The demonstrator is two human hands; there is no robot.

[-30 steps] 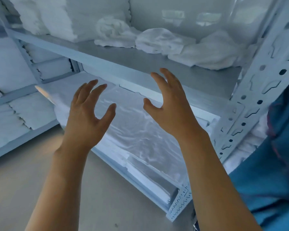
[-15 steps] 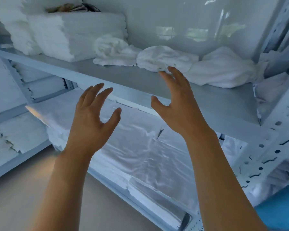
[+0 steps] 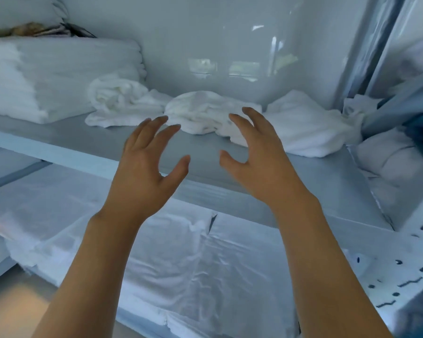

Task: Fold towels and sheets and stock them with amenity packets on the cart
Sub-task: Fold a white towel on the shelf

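Reaching upward, both hands have risen over the last second from in front of the lower shelf point(image 3: 156, 252) and its flat folded sheets to the level of the upper shelf point(image 3: 59, 140). Left hand point(image 3: 144, 172): fingers spread and lightly curved, holding nothing, tips just short of the crumpled towel point(image 3: 200, 113) at mid-shelf. Right hand point(image 3: 259, 164): likewise spread and empty, its fingertips overlapping that towel's right edge in view; whether they touch it cannot be told. Unfolded stock on the upper shelf: rumpled towel at left point(image 3: 117, 101), the crumpled towel at centre, loose towel at right point(image 3: 310, 128), all lying side by side against the back wall. Folded stock: stacked towels point(image 3: 47, 76) at far left. Cart and amenity packets: not in view. Judgement: the hands bracket the centre towel, so picking it up for folding looks to be the step in hand; folding and stocking remain undone.
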